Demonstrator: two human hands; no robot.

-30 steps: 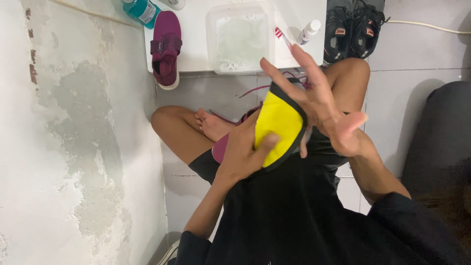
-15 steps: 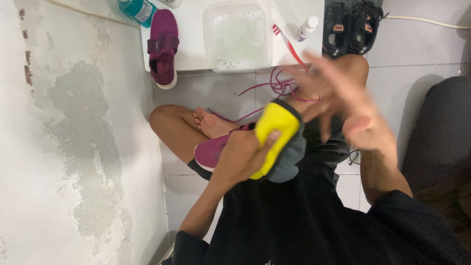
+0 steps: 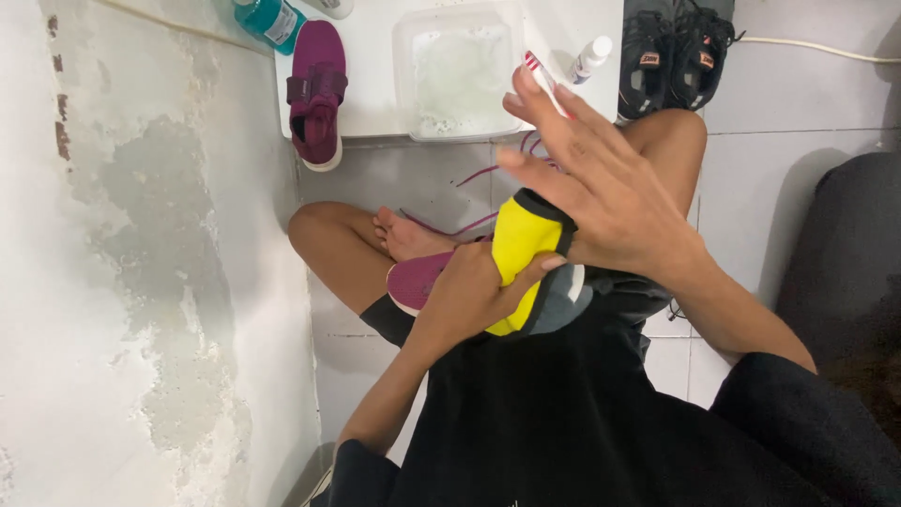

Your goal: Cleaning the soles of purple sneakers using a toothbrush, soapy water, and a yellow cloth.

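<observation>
I saw my left hand [image 3: 469, 291] gripping the yellow shoe [image 3: 521, 258] in my lap, beside the purple shoe [image 3: 418, 282], while my right hand [image 3: 601, 188] was spread flat just above it, so I think I was busy cleaning it.

- Bright yellow insole [image 3: 514, 249], edged in black and grey.
- Magenta shoe [image 3: 316, 91] with a white sole on the white board [image 3: 375, 103].
- Teal bottle [image 3: 267, 19].
- Black sneakers [image 3: 676, 52].
- Red-and-white striped toothbrush [image 3: 542, 77].
- Purple laces [image 3: 474, 176] across grey tiles [image 3: 798, 94].
</observation>
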